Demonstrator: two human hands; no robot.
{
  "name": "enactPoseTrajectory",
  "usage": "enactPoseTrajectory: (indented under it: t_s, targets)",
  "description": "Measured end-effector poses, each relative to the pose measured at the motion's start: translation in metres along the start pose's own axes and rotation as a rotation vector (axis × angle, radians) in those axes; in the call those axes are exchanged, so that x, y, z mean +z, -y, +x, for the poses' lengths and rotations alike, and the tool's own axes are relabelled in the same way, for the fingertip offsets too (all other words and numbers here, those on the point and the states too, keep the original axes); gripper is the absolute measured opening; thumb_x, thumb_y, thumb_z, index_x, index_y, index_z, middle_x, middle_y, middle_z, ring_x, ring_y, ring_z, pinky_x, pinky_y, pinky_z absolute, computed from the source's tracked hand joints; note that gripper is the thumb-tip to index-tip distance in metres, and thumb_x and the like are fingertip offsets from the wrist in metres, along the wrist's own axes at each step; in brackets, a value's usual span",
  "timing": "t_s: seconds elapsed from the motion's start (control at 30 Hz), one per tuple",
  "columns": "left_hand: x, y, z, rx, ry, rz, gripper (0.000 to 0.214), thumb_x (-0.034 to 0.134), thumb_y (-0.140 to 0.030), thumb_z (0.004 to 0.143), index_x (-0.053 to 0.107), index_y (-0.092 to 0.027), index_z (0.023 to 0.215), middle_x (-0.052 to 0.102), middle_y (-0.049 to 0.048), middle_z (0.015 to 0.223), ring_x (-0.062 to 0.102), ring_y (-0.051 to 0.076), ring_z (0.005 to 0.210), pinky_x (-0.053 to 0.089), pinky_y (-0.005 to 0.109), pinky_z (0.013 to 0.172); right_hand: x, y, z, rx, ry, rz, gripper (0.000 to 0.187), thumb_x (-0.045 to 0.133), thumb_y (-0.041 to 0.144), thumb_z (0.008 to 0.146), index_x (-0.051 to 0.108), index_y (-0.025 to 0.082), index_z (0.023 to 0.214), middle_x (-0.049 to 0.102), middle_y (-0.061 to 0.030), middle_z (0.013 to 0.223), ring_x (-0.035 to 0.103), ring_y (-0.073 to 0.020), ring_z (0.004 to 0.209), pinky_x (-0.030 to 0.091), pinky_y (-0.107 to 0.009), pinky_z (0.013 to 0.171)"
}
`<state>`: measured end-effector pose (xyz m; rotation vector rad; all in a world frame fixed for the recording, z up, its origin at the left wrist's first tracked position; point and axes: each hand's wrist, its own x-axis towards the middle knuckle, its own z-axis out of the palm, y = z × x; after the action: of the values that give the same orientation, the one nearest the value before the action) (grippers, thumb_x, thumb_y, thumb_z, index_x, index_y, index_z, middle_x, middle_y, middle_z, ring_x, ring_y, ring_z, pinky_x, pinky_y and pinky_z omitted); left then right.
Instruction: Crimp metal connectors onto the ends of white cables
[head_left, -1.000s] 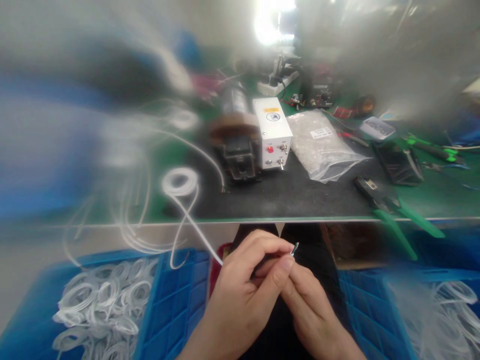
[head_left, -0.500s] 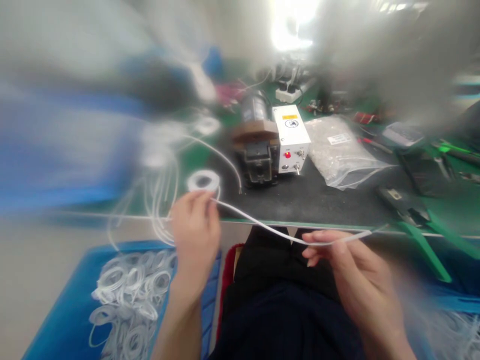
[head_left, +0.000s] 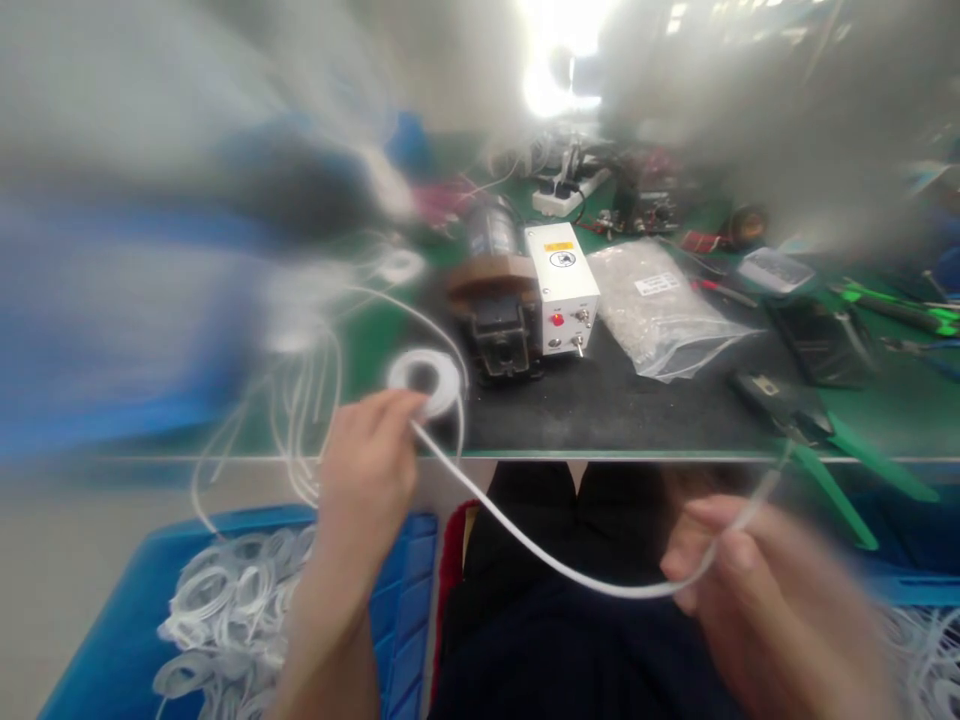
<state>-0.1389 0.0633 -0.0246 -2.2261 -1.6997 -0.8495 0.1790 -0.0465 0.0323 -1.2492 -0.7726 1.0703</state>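
Observation:
My left hand is at the bench's front edge, fingers pinched on a thin white cable just below a small white coil lying on the black mat. The cable sags across my lap to my right hand, which is blurred by motion and closed around the cable near its free end. A white control box with a red button and a dark motor unit stand on the mat beyond the coil.
A blue crate of coiled white cables sits low on the left, another shows at the far right. A clear bag of small parts, green-handled pliers and other tools lie on the green bench. Loose white cables trail left.
My hands, together in front of me a second ago, have parted. The left went up to the coil at the bench edge; the right drew the cable's end out rightward and down.

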Motion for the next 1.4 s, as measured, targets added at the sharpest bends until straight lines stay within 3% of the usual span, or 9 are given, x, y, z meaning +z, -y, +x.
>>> enactPoseTrajectory:
  t_s: [0.17, 0.27, 0.33, 0.53, 0.77, 0.9, 1.0, 1.2, 1.4]
  targets:
    - [0.004, -0.034, -0.015, 0.088, 0.174, -0.050, 0.049, 0.048, 0.001, 0.099, 0.068, -0.018, 0.140, 0.070, 0.0155, 0.140, 0.063, 0.035, 0.120, 0.055, 0.053, 0.106, 0.005, 0.000, -0.005, 0.053, 0.004, -0.340, 0.024, 0.081, 0.046, 0.095, 0.080, 0.027, 0.082, 0.076, 0.0005, 0.067, 0.060, -0.0134, 0.054, 0.049, -0.022, 0.056]
    - [-0.014, -0.066, -0.021, -0.021, 0.034, -0.114, 0.047, 0.055, -0.003, 0.100, 0.068, -0.020, 0.142, 0.068, 0.0158, 0.142, 0.063, 0.036, 0.128, 0.050, 0.055, 0.114, 0.014, -0.011, -0.004, 0.024, 0.118, -0.462, 0.031, 0.074, 0.041, 0.100, 0.076, 0.024, 0.074, 0.075, 0.0010, 0.066, 0.059, -0.0142, 0.056, 0.047, -0.024, 0.058]
    - [-0.028, -0.094, -0.023, -0.127, -0.025, -0.328, 0.039, 0.062, -0.007, 0.101, 0.070, -0.023, 0.136, 0.072, 0.0106, 0.133, 0.068, 0.030, 0.123, 0.051, 0.047, 0.115, 0.018, -0.018, -0.004, -0.005, 0.180, -0.488, 0.033, 0.070, 0.040, 0.102, 0.073, 0.024, 0.074, 0.073, 0.0021, 0.065, 0.059, -0.0138, 0.055, 0.046, -0.024, 0.056]
    - [-0.032, -0.155, -0.017, -0.347, 0.274, -0.914, 0.015, 0.066, -0.021, 0.107, 0.073, -0.028, 0.119, 0.075, 0.0006, 0.113, 0.072, 0.016, 0.099, 0.057, 0.026, 0.088, 0.016, -0.031, -0.005, -0.127, 0.337, -0.568, 0.031, 0.067, 0.031, 0.106, 0.072, 0.022, 0.077, 0.072, 0.0023, 0.066, 0.064, -0.0131, 0.057, 0.047, -0.022, 0.055]
    - [-0.025, -0.157, -0.012, -0.501, 0.426, -1.209, 0.012, 0.068, -0.028, 0.108, 0.076, -0.029, 0.116, 0.074, 0.0001, 0.110, 0.071, 0.015, 0.098, 0.057, 0.023, 0.085, 0.009, -0.030, -0.004, -0.143, 0.402, -0.559, 0.028, 0.064, 0.029, 0.108, 0.072, 0.021, 0.082, 0.071, 0.0020, 0.070, 0.066, -0.0136, 0.061, 0.046, -0.023, 0.057]
    - [-0.026, -0.154, -0.010, -0.582, 0.581, -1.428, 0.013, 0.069, -0.033, 0.108, 0.079, -0.027, 0.112, 0.072, 0.0021, 0.109, 0.069, 0.014, 0.085, 0.057, 0.021, 0.068, 0.009, -0.025, -0.003, -0.145, 0.502, -0.486, 0.025, 0.059, 0.028, 0.111, 0.070, 0.021, 0.090, 0.069, 0.0007, 0.079, 0.066, -0.0144, 0.070, 0.050, -0.024, 0.068]
    - [-0.024, -0.155, -0.011, -0.586, 0.529, -1.475, 0.005, 0.076, -0.029, 0.103, 0.080, -0.025, 0.101, 0.070, 0.0020, 0.099, 0.066, 0.014, 0.084, 0.056, 0.023, 0.071, 0.010, -0.022, -0.003, -0.154, 0.524, -0.447, 0.023, 0.058, 0.027, 0.111, 0.070, 0.021, 0.092, 0.066, -0.0004, 0.081, 0.065, -0.0160, 0.073, 0.053, -0.026, 0.073]
    - [-0.022, -0.161, -0.019, -0.605, 0.424, -1.431, 0.007, 0.080, -0.027, 0.099, 0.076, -0.023, 0.095, 0.067, 0.0046, 0.093, 0.065, 0.019, 0.086, 0.054, 0.031, 0.076, 0.010, -0.021, -0.004, -0.180, 0.375, -0.455, 0.009, 0.069, 0.025, 0.106, 0.076, 0.023, 0.100, 0.071, -0.0012, 0.083, 0.070, -0.0183, 0.077, 0.052, -0.025, 0.064]
    - [-0.020, -0.162, -0.016, -0.652, 0.431, -1.466, 0.011, 0.080, -0.026, 0.099, 0.075, -0.022, 0.090, 0.062, 0.0013, 0.086, 0.059, 0.014, 0.074, 0.050, 0.027, 0.066, 0.017, -0.018, -0.006, -0.082, 0.354, -0.363, 0.026, 0.067, 0.032, 0.107, 0.074, 0.021, 0.084, 0.069, 0.0005, 0.071, 0.064, -0.0153, 0.063, 0.050, -0.025, 0.061]
